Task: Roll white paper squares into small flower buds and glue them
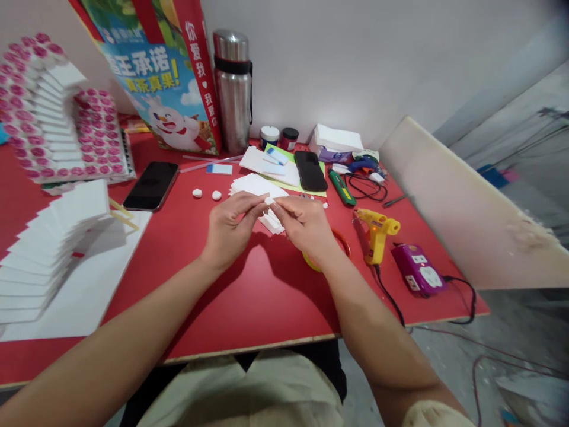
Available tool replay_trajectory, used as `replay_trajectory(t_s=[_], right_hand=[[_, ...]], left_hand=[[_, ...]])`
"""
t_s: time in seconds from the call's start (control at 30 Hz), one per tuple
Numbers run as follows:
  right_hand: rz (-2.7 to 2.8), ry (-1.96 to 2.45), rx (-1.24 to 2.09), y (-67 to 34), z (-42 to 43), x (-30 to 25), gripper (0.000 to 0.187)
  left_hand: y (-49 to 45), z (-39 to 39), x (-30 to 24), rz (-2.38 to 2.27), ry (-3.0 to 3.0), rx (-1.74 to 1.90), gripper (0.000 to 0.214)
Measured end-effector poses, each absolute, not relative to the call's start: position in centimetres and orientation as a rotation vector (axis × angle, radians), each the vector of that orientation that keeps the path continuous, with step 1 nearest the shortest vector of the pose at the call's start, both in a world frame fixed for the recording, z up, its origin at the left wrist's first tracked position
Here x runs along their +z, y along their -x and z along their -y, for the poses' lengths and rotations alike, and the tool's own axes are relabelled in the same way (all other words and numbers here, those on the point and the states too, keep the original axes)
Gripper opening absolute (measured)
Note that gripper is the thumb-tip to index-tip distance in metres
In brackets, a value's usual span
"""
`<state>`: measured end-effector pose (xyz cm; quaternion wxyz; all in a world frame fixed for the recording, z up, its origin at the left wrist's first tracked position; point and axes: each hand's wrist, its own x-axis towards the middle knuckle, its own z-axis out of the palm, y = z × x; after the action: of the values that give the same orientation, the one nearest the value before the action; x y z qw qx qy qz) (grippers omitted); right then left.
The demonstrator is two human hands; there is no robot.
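A small white piece, probably rolled paper, is pinched between the fingertips of both my hands above the middle of the table. My left hand is closed on one side of it and my right hand on the other. Beneath and just beyond the hands lies a loose stack of white paper sheets, partly covered by them. Two little white balls, a left one and a right one, rest to the left. Scissors with a red and yellow handle are partly hidden under my right wrist.
On the red table, a yellow glue gun stands near a purple power socket at right. Phones, a green tool, a steel flask and a folded white paper structure surround the work area.
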<state>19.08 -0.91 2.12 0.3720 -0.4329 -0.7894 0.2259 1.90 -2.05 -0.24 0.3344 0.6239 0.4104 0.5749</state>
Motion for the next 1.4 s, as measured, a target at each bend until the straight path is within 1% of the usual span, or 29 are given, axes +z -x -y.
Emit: replay_trajectory(t_s=[0.1, 0.23, 0.37, 0.47, 0.5, 0.53, 0.57, 0.67, 0.73, 0.8, 0.9, 1.03, 1.13, 1.3, 1.4], right_hand=[[2.124, 1.027, 0.610, -19.8, 0.6, 2.3, 0.038], [2.161, 0.985, 0.622, -20.0, 0.4, 2.3, 0.038], [2.096, 1.044, 0.540, -19.0, 0.8, 1.8, 0.038], [2.040, 1.116, 0.422, -18.4, 1.3, 1.6, 0.041], [2.020, 1.131, 0.432, -18.3, 1.4, 1.6, 0.042], [1.993, 1.144, 0.510, -18.3, 1.4, 1.8, 0.044], [1.950, 1.154, 0.667, -18.4, 1.3, 1.9, 0.047], [1.630, 1.143, 1.403, -19.2, 0.5, 2.5, 0.057], [1.339, 1.102, 1.778, -19.9, -0.2, 2.8, 0.064], [1.152, 1.044, 1.994, -20.3, -0.8, 2.7, 0.062], [1.029, 0.943, 2.170, -20.2, -1.0, 2.3, 0.048], [0.936, 0.890, 2.187, -19.6, -0.4, 2.1, 0.029], [0.961, 0.849, 2.158, -19.4, 0.0, 2.3, 0.023], [1.102, 0.892, 2.052, -19.4, 0.4, 2.7, 0.029], [1.202, 0.946, 1.902, -19.1, 0.4, 2.5, 0.035]], left_hand=[[-1.1, 1.4, 0.2, -0.987, -1.568, 1.421, 0.012], [-0.2, 0.6, 0.6, -0.933, -1.616, 1.312, 0.019], [-0.4, 0.7, 0.5, -0.990, -1.753, 1.330, 0.017], [-0.9, 1.0, 0.3, -1.056, -1.730, 1.392, 0.015], [-1.0, 1.1, 0.2, -1.063, -1.707, 1.402, 0.015], [-1.1, 1.0, 0.1, -1.067, -1.687, 1.406, 0.015], [-1.0, 1.0, 0.1, -1.069, -1.673, 1.400, 0.014], [-0.5, 0.5, 0.1, -1.062, -1.658, 1.359, 0.015], [-0.2, 0.2, 0.2, -1.055, -1.643, 1.327, 0.017], [0.1, 0.1, 0.3, -1.064, -1.628, 1.294, 0.019], [0.1, 0.1, 0.4, -1.089, -1.618, 1.261, 0.020], [-0.2, 0.4, 0.5, -1.076, -1.635, 1.263, 0.019], [-0.3, 0.6, 0.6, -1.078, -1.624, 1.250, 0.021], [-0.3, 0.6, 0.6, -1.109, -1.578, 1.218, 0.026], [-0.4, 0.6, 0.7, -1.087, -1.503, 1.216, 0.029]])
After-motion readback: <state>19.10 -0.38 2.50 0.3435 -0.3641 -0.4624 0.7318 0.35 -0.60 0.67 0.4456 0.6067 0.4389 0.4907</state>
